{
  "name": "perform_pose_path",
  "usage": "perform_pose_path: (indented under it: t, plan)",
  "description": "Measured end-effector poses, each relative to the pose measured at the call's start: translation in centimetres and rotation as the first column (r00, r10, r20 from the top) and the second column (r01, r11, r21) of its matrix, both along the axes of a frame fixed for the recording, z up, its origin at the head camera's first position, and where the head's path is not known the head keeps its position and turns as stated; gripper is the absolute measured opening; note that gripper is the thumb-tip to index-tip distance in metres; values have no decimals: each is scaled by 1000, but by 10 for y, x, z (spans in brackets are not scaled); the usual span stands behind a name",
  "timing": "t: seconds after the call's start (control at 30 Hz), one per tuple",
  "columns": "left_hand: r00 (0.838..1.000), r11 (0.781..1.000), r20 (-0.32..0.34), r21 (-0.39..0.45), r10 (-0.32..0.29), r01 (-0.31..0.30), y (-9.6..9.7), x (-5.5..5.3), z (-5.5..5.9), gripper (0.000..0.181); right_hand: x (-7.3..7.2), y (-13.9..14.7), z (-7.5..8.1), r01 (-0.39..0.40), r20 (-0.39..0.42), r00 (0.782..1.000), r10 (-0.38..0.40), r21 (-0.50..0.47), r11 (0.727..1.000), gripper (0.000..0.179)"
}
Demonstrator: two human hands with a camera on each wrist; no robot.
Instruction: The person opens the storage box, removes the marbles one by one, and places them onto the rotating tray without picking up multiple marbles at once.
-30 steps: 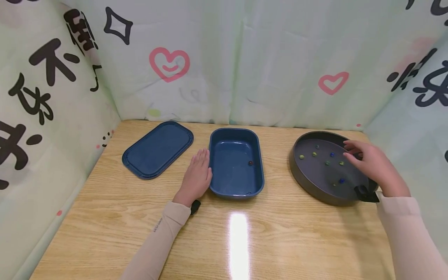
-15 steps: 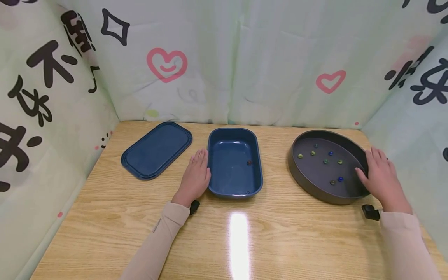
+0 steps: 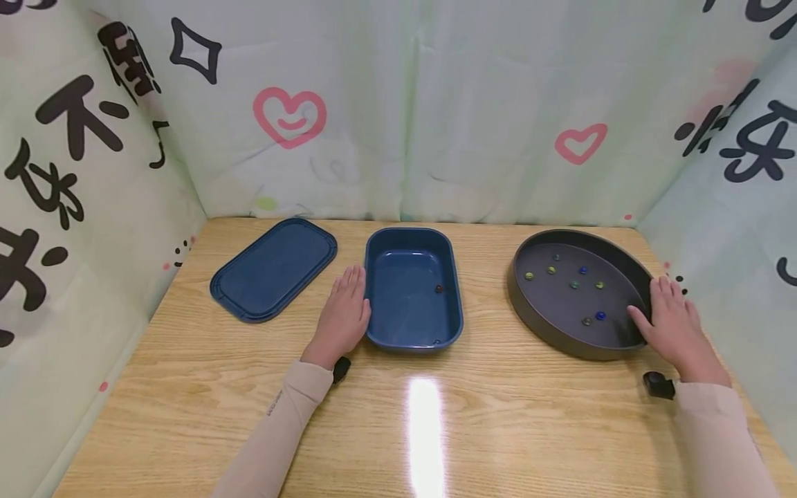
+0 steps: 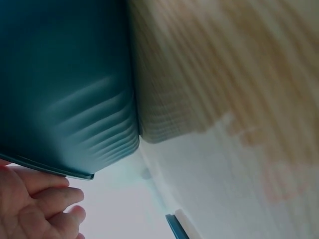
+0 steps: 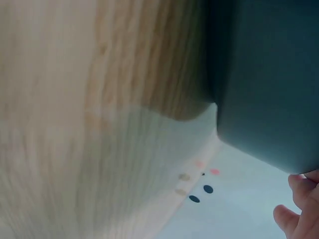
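Note:
My left hand (image 3: 339, 315) lies with straight fingers along the left rim of a deep blue plastic box (image 3: 405, 325); in the left wrist view its fingertips (image 4: 55, 199) are at the box's rim. Inside the box are a dark reddish marble (image 3: 438, 288) by the right wall and a small clear-looking one (image 3: 437, 342) at the near end. My right hand (image 3: 677, 332) rests at the right rim of a round dark grey pan (image 3: 548, 330), fingers extended, thumb beside the rim. Several marbles, among them a blue one (image 3: 600, 315) and a yellow-green one (image 3: 528, 276), lie spread over the pan's floor.
A flat blue lid (image 3: 274, 270) lies on the wooden table (image 3: 498, 422), left of the box. Printed curtains (image 3: 486, 104) enclose the table at the back and both sides. Wood surface separates the box from the pan.
My right hand has moved from above the pan, its fingers bent, to the pan's right rim. A marble near the pan's front has shifted slightly. My left hand has stayed by the box.

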State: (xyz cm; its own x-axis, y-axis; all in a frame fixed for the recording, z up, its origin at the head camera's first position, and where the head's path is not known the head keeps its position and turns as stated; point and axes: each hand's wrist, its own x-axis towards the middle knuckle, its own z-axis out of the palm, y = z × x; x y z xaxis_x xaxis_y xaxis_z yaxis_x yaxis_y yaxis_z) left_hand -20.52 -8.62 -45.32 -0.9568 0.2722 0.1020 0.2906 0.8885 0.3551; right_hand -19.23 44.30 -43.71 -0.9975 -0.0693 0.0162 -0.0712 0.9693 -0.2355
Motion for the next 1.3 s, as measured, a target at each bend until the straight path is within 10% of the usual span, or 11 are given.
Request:
perform_pose_path:
  t: [0.67,0.93,1.13,1.3]
  plan:
    - [1000,998,2,-58,-29,29,-8,-2,7,57,-1,2,-1,-14,19,1000,14,13,1000,70]
    - [997,991,8,-112,-72,73,-7,-7,31,59,0,2,-9,16,-4,1000,-16,16,1000,72]
    - [995,990,6,103,-96,95,7,-11,67,55,2,4,-9,32,-10,999,-32,-1,999,73]
    - [987,915,95,395,-132,84,25,-29,90,43,2,6,-10,36,-8,999,-36,-3,999,73]
